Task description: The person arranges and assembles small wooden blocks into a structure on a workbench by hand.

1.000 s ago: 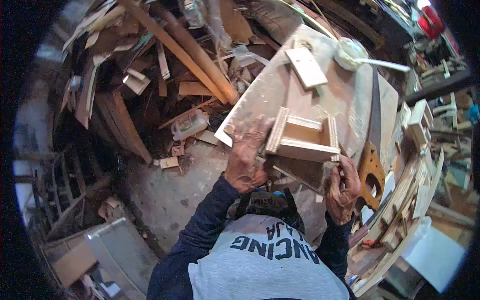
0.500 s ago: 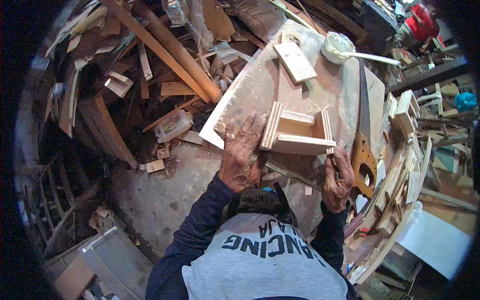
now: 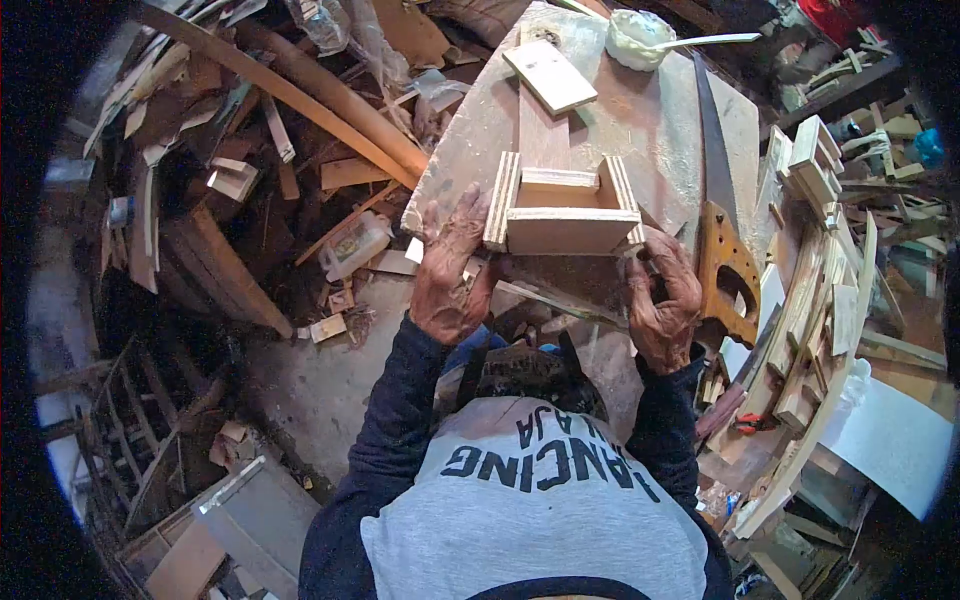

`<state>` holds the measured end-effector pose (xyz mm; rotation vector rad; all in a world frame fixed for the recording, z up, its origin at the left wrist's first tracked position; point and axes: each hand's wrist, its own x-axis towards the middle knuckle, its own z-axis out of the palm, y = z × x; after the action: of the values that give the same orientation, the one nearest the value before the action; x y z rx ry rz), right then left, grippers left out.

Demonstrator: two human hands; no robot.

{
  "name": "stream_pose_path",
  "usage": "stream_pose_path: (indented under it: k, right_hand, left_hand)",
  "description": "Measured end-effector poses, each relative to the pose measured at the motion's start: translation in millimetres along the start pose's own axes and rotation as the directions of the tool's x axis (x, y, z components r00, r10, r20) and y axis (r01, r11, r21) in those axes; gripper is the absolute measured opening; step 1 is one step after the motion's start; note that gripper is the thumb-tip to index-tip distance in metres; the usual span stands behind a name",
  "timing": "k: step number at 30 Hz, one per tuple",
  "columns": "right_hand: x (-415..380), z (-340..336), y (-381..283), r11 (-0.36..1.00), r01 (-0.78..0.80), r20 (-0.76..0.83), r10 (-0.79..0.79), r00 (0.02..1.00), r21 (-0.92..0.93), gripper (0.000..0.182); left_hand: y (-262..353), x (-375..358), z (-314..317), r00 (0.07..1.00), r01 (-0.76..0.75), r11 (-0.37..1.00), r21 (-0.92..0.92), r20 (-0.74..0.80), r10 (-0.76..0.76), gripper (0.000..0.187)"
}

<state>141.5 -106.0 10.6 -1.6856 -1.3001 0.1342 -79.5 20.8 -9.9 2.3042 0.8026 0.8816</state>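
Note:
A small open plywood box (image 3: pixel 570 232) with layered edges sits at the near edge of the work board, between my two hands. My left hand (image 3: pixel 452 270) lies along its left side, fingers stretched out and the thumb near the lower left corner. At the lower right corner, my right hand (image 3: pixel 665 298) has its fingers curled, with thumb and forefinger at the box's edge. Behind the box a flat light wood piece (image 3: pixel 550 77) lies over a longer wooden strip (image 3: pixel 543 135). To the right of my right hand lies a handsaw (image 3: pixel 725 250) with a wooden handle.
A white tub (image 3: pixel 634 42) with a pale stick across it stands at the board's far end. Wood offcuts (image 3: pixel 350 173) and a clear plastic container (image 3: pixel 357 245) lie left of the work board (image 3: pixel 640 120). On the right are stacked wood pieces (image 3: pixel 800 330) and a white sheet (image 3: pixel 890 440).
The view has shifted and turned slightly, so the board, box and saw appear higher and further left. Both hands stay beside the box, whose front now looks more level.

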Motion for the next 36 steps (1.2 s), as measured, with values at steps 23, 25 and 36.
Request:
stream_pose_path:
  k: [23, 25, 36]
  right_hand:
    - [-16.5, 1.1, -7.7, 0.991, -0.123, -0.082, 0.126, 0.989, 0.041, 0.045]
    - [-17.4, 0.3, -3.1, 1.000, -0.027, -0.092, 0.026, 0.995, -0.011, 0.045]
    - [-20.3, 3.9, 1.1, 1.000, -0.030, -0.126, 0.030, 0.992, -0.002, 0.047]
  left_hand:
    - [10.8, -27.2, 29.2, 0.943, 0.056, 0.994, 0.094, -0.333, -0.021, 0.048]
    - [9.9, -28.2, 29.8, 0.945, 0.092, 0.994, 0.050, -0.320, -0.071, 0.045]
    - [6.8, -27.8, 35.9, 0.931, 0.051, 0.987, 0.154, -0.364, 0.009, 0.032]
